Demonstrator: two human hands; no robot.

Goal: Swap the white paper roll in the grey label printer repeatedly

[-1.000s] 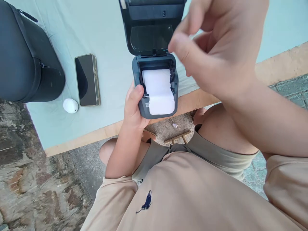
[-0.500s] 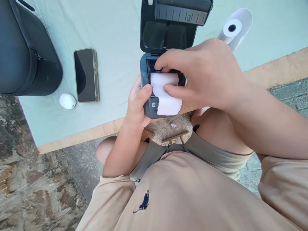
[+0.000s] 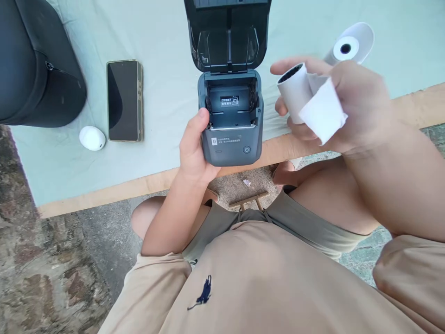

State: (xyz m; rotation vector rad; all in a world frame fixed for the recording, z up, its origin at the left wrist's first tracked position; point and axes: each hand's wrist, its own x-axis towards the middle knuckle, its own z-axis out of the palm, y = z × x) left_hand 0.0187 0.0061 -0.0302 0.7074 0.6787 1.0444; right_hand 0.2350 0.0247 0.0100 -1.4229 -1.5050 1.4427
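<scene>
My left hand [image 3: 195, 150] grips the left side of a dark blue-grey label printer [image 3: 232, 148], its thumb on the front edge. The printer's black lid [image 3: 228, 39] is swung up, and its paper bay shows bare inside with a small printed sticker. To the right of the printer, my right hand [image 3: 358, 104] holds a small white paper roll [image 3: 295, 93] in its curled fingers, hollow core facing up and left. A loose, torn paper end hangs from the roll across the palm.
A larger paper roll [image 3: 346, 48] with a loose curl stands at the back right. On the left are a phone [image 3: 123, 100], a white earbud case [image 3: 92, 138] and a dark zippered bag [image 3: 45, 69]. The wooden table edge [image 3: 153, 186] runs close before my knees.
My right hand has lifted the paper roll out of the printer and carried it to the right. The printer bay is now uncovered, while my left hand still holds the printer.
</scene>
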